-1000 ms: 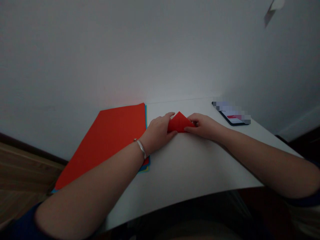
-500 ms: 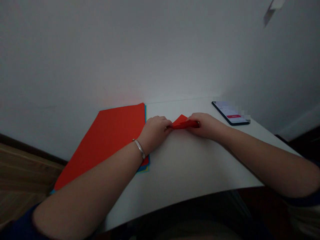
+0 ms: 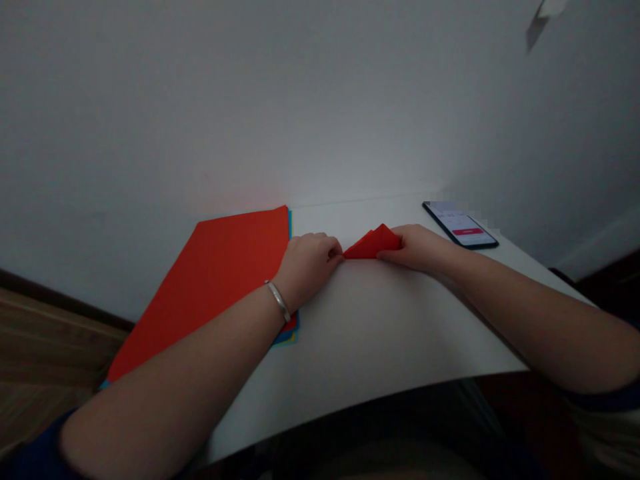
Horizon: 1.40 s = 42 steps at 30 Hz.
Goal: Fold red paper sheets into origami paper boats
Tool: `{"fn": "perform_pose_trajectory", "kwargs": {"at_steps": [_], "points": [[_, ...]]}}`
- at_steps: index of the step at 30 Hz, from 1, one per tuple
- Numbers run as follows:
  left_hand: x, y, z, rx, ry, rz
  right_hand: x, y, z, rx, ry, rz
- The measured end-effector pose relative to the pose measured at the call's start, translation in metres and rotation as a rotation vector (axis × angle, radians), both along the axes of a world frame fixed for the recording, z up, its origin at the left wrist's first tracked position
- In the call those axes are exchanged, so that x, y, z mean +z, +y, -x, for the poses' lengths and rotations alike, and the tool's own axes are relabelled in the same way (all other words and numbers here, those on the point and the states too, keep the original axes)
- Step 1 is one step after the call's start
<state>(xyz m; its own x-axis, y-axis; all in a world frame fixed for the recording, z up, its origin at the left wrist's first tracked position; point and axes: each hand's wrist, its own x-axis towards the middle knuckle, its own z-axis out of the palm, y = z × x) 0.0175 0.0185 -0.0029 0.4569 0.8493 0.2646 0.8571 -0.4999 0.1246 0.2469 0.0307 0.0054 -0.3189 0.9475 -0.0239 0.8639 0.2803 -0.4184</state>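
A small piece of folded red paper (image 3: 371,244), roughly triangular, is held between my two hands just above or on the white table. My left hand (image 3: 311,263), with a silver bangle at the wrist, pinches its pointed left tip between thumb and finger. At the wider right end, my right hand (image 3: 415,247) grips the paper, thumb at the front and fingers behind. Part of that right end is hidden by the hand.
To the left lies a stack of coloured paper (image 3: 230,260), red on top with blue and yellow edges showing below. A phone (image 3: 463,227) with a lit screen rests at the back right of the white table (image 3: 390,327). A pale wall (image 3: 320,107) rises behind.
The folded red paper has turned so that its broad triangular face shows, where mostly a narrow edge showed before. My right hand has shifted slightly; my left still pinches the tip.
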Motion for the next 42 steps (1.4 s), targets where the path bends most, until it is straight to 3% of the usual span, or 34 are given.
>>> {"fn": "perform_pose_trajectory", "kwargs": {"at_steps": [5, 10, 15, 23, 34, 42], "points": [[0.002, -0.004, -0.002, 0.017, 0.011, -0.006, -0.002, 0.001, -0.001, 0.002, -0.034, -0.06], [0.006, -0.007, -0.006, 0.112, 0.081, -0.011, -0.007, 0.0, 0.003, 0.049, -0.095, -0.192], [0.004, -0.006, -0.007, 0.019, 0.048, -0.014, -0.01, 0.0, 0.006, 0.104, -0.121, -0.281], [0.005, -0.003, -0.004, 0.102, 0.083, 0.045, 0.0, 0.003, -0.005, 0.015, -0.072, -0.066], [-0.001, -0.002, -0.002, 0.012, 0.035, 0.014, -0.001, 0.003, -0.005, -0.036, 0.029, -0.063], [0.001, -0.001, -0.005, 0.088, 0.163, 0.066, -0.003, 0.004, -0.004, -0.051, 0.03, -0.043]]}}
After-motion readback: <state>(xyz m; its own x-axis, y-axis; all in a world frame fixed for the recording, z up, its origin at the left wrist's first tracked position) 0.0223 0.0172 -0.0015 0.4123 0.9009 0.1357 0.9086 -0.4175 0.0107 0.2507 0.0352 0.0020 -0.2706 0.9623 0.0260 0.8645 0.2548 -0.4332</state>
